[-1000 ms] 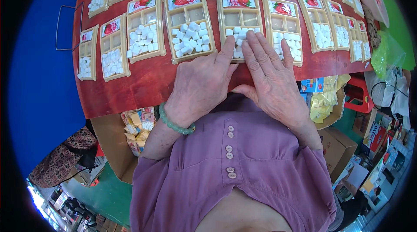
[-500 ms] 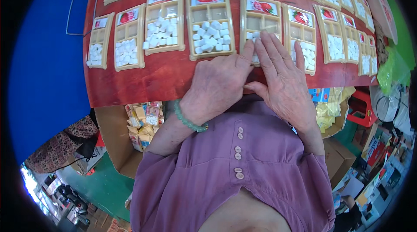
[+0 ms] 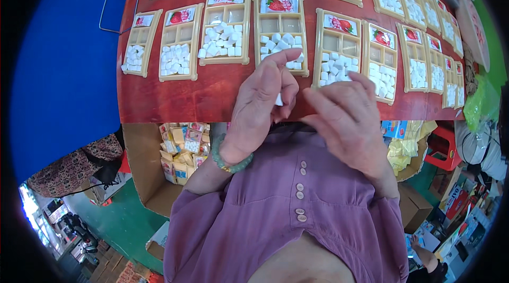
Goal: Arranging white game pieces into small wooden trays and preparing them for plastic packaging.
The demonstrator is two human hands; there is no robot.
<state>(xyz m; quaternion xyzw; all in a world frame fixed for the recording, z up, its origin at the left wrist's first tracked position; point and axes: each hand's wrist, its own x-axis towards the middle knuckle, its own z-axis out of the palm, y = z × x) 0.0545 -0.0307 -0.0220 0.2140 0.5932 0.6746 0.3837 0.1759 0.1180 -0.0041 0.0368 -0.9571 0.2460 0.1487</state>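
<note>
Curled in front of the trays, my left hand [image 3: 262,92] has a small white marshmallow [image 3: 279,100] between its lower fingers, with the index finger pointing right. Its fingertips overlap the near part of one beige tray [image 3: 304,39] of white marshmallows. My right hand [image 3: 347,116] hovers at the table's near edge, fingers loosely bent and apart, slightly blurred, with nothing seen in them. Just beyond it lie a beige tray [image 3: 318,44] and, to its right, another tray [image 3: 365,49]. Each has a strawberry-printed packet at its far end and marshmallows in the near compartment.
More filled trays stand in rows across the red tabletop [image 3: 222,89]. Below its edge are a cardboard box [image 3: 146,166] of small packs on the left and yellow packets [image 3: 403,140] on the right. A red stool [image 3: 444,145] stands farther right.
Both hands have drawn back from the tray they were touching. My left hand has turned, showing a marshmallow in its fingers. The whole view has shifted a little.
</note>
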